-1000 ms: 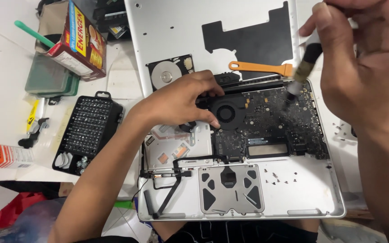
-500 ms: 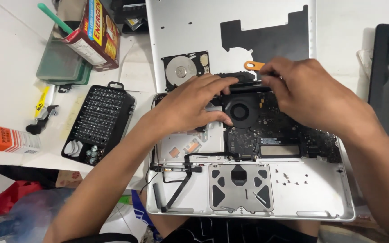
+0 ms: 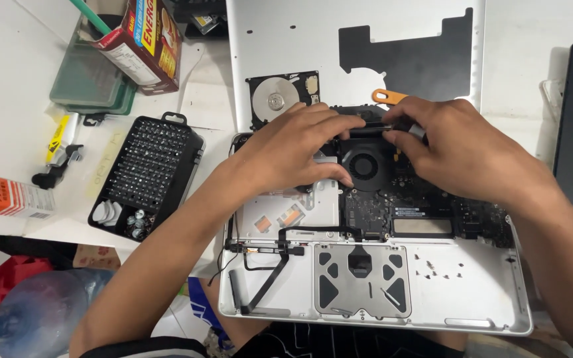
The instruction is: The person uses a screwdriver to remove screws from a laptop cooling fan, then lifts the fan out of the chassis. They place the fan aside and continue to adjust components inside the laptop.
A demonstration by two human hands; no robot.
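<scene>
Both hands, left hand (image 3: 293,149) and right hand (image 3: 459,149), seemingly grip a black tool (image 3: 373,129).

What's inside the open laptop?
Inside the open laptop you can see a round black fan, a dark circuit board and the grey trackpad underside. The left hand and right hand cover the parts along the top edge.
</scene>
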